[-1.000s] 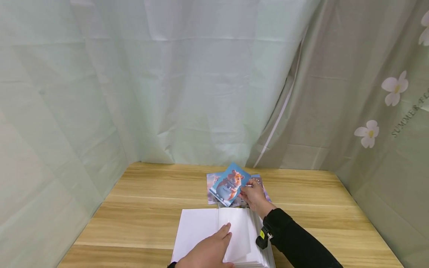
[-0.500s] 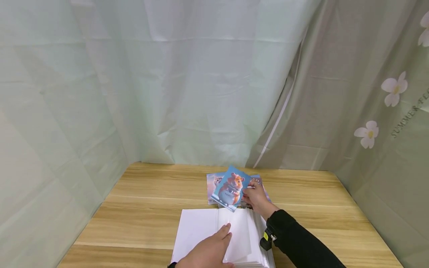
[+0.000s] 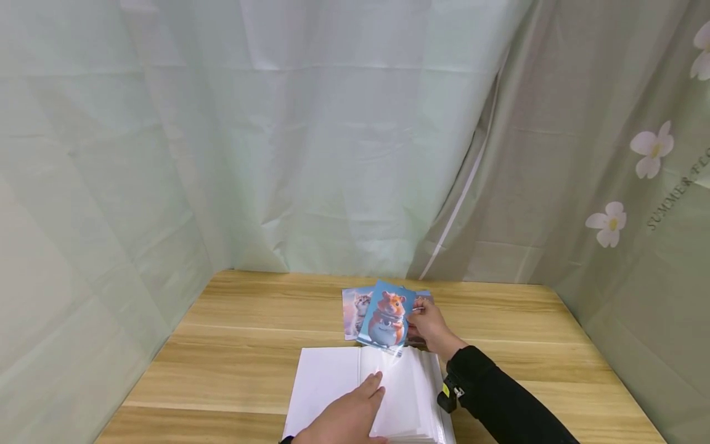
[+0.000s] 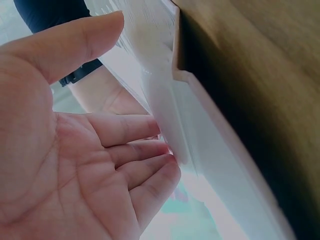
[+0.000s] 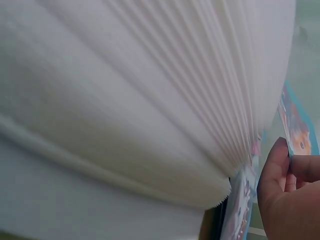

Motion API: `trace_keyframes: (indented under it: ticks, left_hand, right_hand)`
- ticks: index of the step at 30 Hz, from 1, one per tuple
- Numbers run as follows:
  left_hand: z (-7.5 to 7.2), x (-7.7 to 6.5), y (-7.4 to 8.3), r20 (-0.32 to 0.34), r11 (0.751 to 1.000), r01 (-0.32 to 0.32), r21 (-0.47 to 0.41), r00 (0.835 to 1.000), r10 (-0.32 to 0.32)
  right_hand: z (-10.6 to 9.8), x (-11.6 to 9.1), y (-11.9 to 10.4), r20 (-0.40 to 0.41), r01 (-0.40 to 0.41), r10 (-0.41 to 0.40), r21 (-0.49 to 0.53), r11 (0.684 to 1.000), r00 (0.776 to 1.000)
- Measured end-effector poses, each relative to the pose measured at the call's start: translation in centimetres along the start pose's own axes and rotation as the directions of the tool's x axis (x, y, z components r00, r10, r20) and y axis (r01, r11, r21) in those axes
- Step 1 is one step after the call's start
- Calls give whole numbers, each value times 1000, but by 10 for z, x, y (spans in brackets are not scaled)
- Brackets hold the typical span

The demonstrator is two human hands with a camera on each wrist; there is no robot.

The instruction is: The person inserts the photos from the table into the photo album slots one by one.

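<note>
Hamster card [image 3: 383, 316] at open album [image 3: 323, 379]'s far edge. Right grip [image 3: 431, 328] pinches it by one side; left grip [image 3: 345, 412], fingers straight, rests on album. Likely light, thin, bendy, slick: hold edges only, avoid creasing.

The table [image 3: 238, 351] was wooden, its yellow-brown grain running from left to right. At its near side, around the middle, lay an open album [image 3: 396, 394], white cover [image 3: 322, 379] spread left, pages [image 3: 407, 410] stacked right. Just beyond, on the far part, lay overlapping cards [image 3: 352, 311], the leftmost showing a kitten.
</note>
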State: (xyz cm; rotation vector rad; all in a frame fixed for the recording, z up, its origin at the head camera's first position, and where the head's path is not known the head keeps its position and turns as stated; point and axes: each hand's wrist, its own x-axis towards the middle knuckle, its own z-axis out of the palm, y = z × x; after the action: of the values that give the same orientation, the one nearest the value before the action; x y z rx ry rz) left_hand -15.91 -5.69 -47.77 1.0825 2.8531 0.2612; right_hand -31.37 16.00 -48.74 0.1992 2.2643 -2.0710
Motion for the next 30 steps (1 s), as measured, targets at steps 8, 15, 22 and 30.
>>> trace_keyframes:
  ticks: [8, 15, 22, 30]
  left_hand:
    - [0, 0, 1, -5, 1000, -2, 20, 1000, 2]
    - [1, 1, 1, -7, 1000, 9, -11, 1000, -9]
    - [1, 1, 1, -13, 1000, 6, -13, 1000, -6]
    - [-1, 2, 2, -15, 1000, 1, -20, 1000, -2]
  right_hand:
    - [-6, 4, -8, 15, 36, -34, -144, 989, 999]
    - [-8, 8, -13, 32, 42, -37, -200, 979, 999]
    - [-9, 9, -22, 47, 56, -46, -232, 971, 998]
    - [-8, 12, -31, 83, 111, -93, -255, 961, 992]
